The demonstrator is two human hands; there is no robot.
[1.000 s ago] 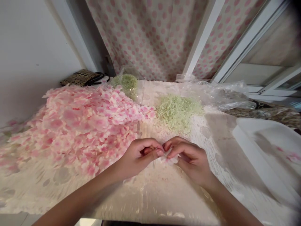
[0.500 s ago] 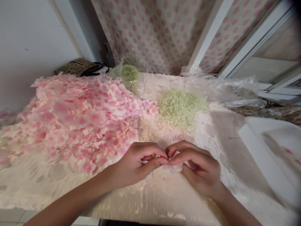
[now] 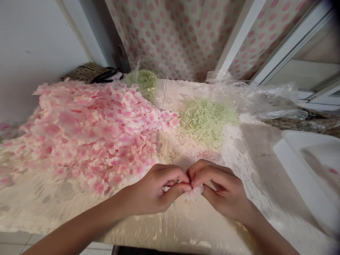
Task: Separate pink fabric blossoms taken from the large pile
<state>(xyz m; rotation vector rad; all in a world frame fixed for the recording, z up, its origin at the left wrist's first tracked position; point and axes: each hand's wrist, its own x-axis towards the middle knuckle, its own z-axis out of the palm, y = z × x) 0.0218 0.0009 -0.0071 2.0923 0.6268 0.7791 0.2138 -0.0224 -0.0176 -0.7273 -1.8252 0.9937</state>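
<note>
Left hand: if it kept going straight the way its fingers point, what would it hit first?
The right hand. The left hand points to the right, its fingertips touching those of the right hand, with a pale petal piece pinched just below where they meet. Nothing else lies between them.

Small pale pink-white petal (image 3: pixel 198 190), crumpled, largely hidden, just above the table (image 3: pixel 186 228), near its front edge, midway along

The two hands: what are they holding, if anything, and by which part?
The left hand and right hand pinch one small pale petal between their fingertips; the exact part is hidden.
</note>
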